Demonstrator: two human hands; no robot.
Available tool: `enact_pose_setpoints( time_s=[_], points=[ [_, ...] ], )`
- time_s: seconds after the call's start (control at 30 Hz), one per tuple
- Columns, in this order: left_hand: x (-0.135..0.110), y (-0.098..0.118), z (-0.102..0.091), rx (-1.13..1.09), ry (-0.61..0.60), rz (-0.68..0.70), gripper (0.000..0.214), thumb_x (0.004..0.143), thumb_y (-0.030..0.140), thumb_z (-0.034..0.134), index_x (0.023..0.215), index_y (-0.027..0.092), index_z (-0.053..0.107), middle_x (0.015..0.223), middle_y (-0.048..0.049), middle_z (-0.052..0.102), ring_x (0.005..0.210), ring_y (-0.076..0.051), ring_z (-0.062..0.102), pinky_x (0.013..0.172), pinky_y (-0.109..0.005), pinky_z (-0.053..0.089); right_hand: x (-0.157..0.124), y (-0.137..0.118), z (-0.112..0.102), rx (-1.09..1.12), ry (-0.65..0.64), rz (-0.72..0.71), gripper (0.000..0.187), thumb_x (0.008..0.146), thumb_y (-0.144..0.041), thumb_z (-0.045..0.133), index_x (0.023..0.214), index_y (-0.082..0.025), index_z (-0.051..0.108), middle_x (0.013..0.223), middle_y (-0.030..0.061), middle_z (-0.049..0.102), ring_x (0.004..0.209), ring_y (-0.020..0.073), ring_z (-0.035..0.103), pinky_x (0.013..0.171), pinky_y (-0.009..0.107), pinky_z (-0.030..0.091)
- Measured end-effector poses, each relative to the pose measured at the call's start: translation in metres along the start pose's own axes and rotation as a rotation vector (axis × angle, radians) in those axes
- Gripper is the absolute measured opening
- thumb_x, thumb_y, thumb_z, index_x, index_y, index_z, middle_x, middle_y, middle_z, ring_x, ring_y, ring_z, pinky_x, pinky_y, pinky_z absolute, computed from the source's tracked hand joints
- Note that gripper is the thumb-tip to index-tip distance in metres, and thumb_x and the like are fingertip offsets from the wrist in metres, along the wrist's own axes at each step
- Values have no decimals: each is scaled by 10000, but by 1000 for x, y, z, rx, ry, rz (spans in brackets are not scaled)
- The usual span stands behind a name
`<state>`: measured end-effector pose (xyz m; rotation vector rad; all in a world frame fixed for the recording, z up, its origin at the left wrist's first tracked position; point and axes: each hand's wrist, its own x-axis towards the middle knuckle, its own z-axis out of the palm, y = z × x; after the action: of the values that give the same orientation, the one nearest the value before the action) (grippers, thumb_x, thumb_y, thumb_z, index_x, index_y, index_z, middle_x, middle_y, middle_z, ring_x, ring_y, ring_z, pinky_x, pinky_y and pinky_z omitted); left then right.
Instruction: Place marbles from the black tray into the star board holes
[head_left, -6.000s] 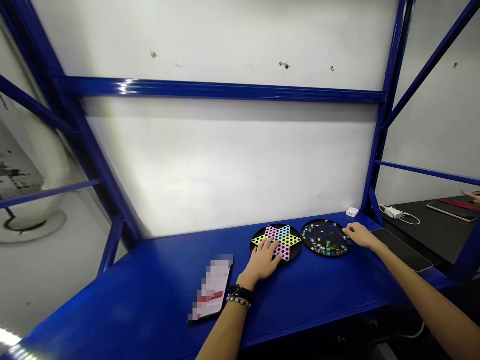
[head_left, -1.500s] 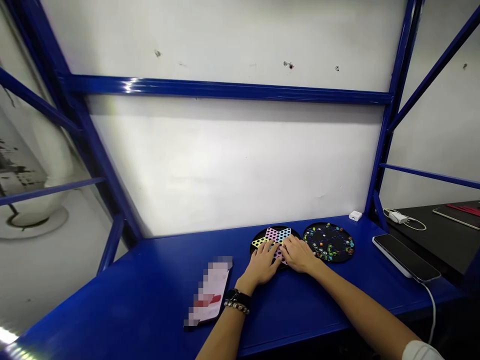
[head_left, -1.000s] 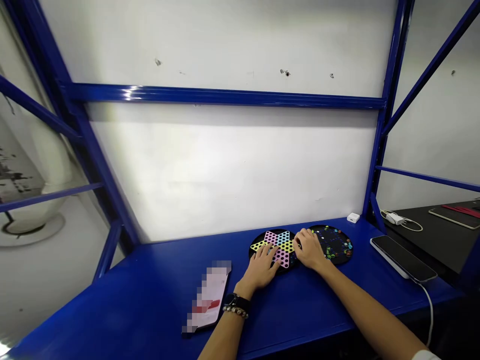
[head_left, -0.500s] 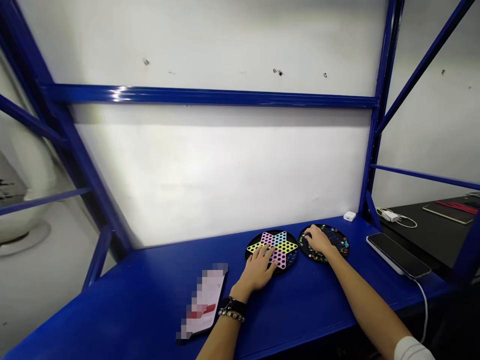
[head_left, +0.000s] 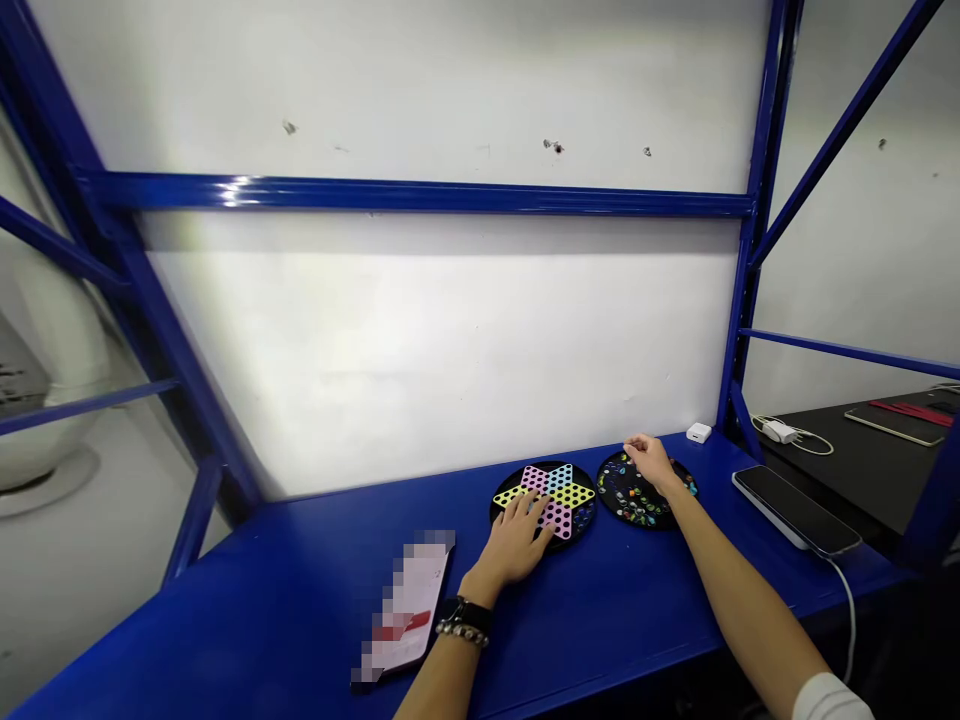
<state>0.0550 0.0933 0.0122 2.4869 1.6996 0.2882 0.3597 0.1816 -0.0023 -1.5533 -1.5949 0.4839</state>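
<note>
My left hand lies with fingers spread on the near-left part of a round Chinese checkers board. The board has a black rim and a star of pink, blue and yellow points full of holes. Right of it sits a round black tray with many small coloured marbles scattered in it. Over the tray's back edge is my right hand, its fingertips pinched together. Whatever is between those fingertips, if anything, is too small to make out.
A phone, partly blurred out, lies left of my left forearm. On the right are a black-screened phone on a white block with a cable, and a small white box. Blue frame posts rise from the blue table.
My right hand has moved from the left part of the marble tray toward its back and right, uncovering more marbles. The left hand stays on the board.
</note>
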Motion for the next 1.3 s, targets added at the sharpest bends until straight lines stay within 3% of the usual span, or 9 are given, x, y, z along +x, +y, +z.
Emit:
enact_pose_setpoints(
  time_s=[0.13, 0.3, 0.43, 0.53, 0.7, 0.87, 0.97, 1.13, 1.3],
  points=[
    [0, -1, 0, -11, 19, 13, 560, 997, 457, 388, 1505, 239, 473, 1605, -93, 419, 1498, -332, 332, 1200, -545, 329, -1, 6, -6, -31, 6, 21, 279, 904, -329, 496, 965, -170, 718, 867, 74, 721, 779, 200, 659, 712, 290, 497],
    [0, -1, -1, -15, -14, 2, 579, 995, 458, 379, 1522, 228, 452, 1625, -89, 386, 1512, -335, 303, 1207, -557, 311, -6, 7, 3, -187, -55, 36, 245, 913, -296, 552, 1025, -196, 745, 1013, 100, 729, 1010, 246, 643, 806, 296, 477],
    [1, -1, 0, -8, -13, 2, 574, 996, 455, 381, 1523, 239, 448, 1625, -79, 387, 1511, -333, 306, 1208, -552, 313, -8, 3, 9, -296, -109, 48, 216, 922, -263, 570, 1017, -181, 746, 1163, 121, 698, 1073, 251, 632, 801, 289, 465],
    [1, -3, 3, 6, 12, 8, 561, 993, 444, 400, 1512, 243, 464, 1615, -80, 403, 1503, -330, 322, 1211, -533, 317, -9, 1, 8, -350, -116, 54, 195, 933, -242, 552, 986, -191, 732, 1191, 112, 687, 1057, 234, 633, 765, 273, 452],
    [3, -7, 7, 1, 33, 24, 565, 995, 458, 396, 1509, 237, 469, 1607, -83, 417, 1499, -328, 329, 1209, -532, 322, -10, 0, -2, -408, -66, 107, 207, 923, -188, 510, 1000, -205, 701, 1056, 84, 710, 911, 204, 651, 701, 264, 421],
    [4, -8, 9, 2, 45, 30, 557, 993, 452, 401, 1505, 246, 477, 1604, -84, 423, 1493, -331, 341, 1199, -543, 333, -12, 5, -13, -445, -8, 161, 219, 912, -170, 490, 981, -196, 696, 1048, 96, 704, 926, 213, 654, 711, 275, 417],
    [4, -7, 7, 0, 35, 20, 557, 988, 453, 409, 1505, 258, 480, 1600, -80, 430, 1493, -334, 343, 1200, -547, 334, -11, 8, -16, -459, 3, 179, 231, 881, -194, 539, 1058, -221, 685, 1100, 77, 687, 950, 214, 652, 719, 275, 426],
    [1, -2, 0, -6, 17, 19, 571, 992, 445, 391, 1511, 223, 474, 1608, -100, 414, 1501, -340, 328, 1211, -540, 316, -8, 18, -29, -500, 49, 228, 410, 886, -182, 520, 1287, -197, 603, 1273, 112, 607, 1058, 223, 627, 796, 283, 443],
    [-1, 2, -3, -7, 7, 14, 572, 992, 444, 391, 1510, 215, 475, 1612, -107, 406, 1502, -345, 320, 1213, -542, 310, -8, 27, -36, -551, -13, 157, 471, 897, -124, 499, 1343, -221, 611, 1357, 96, 569, 1208, 246, 541, 914, 300, 421]
  ],
)
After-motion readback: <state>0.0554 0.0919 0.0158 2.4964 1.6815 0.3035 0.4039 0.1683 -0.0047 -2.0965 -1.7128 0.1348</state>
